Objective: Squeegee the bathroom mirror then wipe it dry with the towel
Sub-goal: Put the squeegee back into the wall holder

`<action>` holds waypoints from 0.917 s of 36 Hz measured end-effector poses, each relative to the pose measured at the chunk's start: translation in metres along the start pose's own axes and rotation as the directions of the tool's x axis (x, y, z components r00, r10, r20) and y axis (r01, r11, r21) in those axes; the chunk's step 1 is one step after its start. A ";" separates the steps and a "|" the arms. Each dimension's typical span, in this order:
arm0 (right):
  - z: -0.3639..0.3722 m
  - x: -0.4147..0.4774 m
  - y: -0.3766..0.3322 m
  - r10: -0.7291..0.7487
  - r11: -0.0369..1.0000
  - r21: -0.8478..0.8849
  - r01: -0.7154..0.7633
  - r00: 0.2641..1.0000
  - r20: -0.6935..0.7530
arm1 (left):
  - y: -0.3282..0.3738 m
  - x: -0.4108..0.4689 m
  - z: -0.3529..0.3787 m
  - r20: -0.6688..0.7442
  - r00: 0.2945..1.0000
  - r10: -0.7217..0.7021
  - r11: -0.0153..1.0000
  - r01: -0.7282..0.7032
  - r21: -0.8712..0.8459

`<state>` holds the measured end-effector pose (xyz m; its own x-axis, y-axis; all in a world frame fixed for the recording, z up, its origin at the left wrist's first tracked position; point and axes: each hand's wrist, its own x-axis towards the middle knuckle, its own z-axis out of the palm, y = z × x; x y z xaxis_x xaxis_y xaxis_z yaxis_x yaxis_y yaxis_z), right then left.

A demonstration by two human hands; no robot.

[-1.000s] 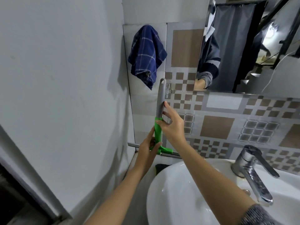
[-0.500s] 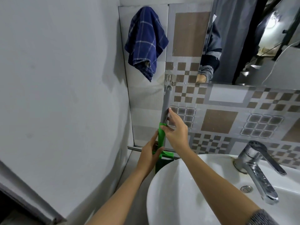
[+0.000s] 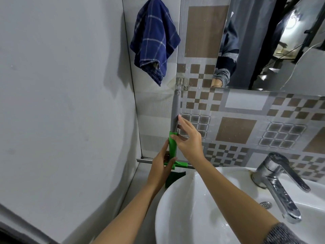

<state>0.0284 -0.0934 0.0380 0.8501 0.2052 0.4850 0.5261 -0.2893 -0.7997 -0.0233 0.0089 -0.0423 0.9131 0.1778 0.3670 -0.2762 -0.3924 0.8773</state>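
A squeegee [image 3: 175, 110] with a grey handle and green neck stands upright against the tiled wall, its top end just below a small wall hook [image 3: 180, 81]. My right hand [image 3: 189, 140] grips the handle where grey meets green. My left hand [image 3: 162, 166] holds the green neck above the crossbar. The blade end sits behind the basin rim. A dark blue checked towel [image 3: 153, 39] hangs on the wall at the upper left. The mirror [image 3: 274, 43] fills the upper right and reflects a sleeve and a dark curtain.
A white washbasin [image 3: 186, 213] lies under my right forearm, with a chrome mixer tap [image 3: 279, 182] at its right. A plain grey wall [image 3: 61, 103] closes the left side. Patterned brown and grey tiles [image 3: 235, 131] run below the mirror.
The squeegee has moved down the wall, so its top end now sits just below the hook instead of above it. Both hands kept their grip. The camera has tilted lower and closer.
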 end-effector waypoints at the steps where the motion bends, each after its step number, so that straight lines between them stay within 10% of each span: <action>1: 0.001 0.001 0.000 0.006 1.000 -0.006 -0.006 1.000 0.012 | -0.001 0.000 0.001 -0.006 1.000 -0.006 1.000 0.006 -0.003; 23: -0.002 0.013 0.005 0.060 0.997 -0.043 -0.062 0.997 -0.055 | 0.025 0.040 -0.015 0.124 0.988 -0.087 0.992 0.075 0.098; 28: -0.026 0.027 -0.026 -0.043 0.998 -0.049 0.039 0.995 -0.091 | 0.066 0.065 -0.045 -0.136 0.985 0.103 0.993 -0.094 0.074; 33: -0.050 0.065 -0.078 -0.271 0.961 -0.088 0.261 0.952 -0.141 | 0.138 0.101 -0.088 -0.423 0.839 0.343 0.939 -0.314 0.140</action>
<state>0.0440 -0.1041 0.1494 0.6703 0.1424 0.7283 0.7294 -0.3068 -0.6114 0.0044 0.0523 0.1435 0.5441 0.3962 0.7396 -0.5041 -0.5502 0.6656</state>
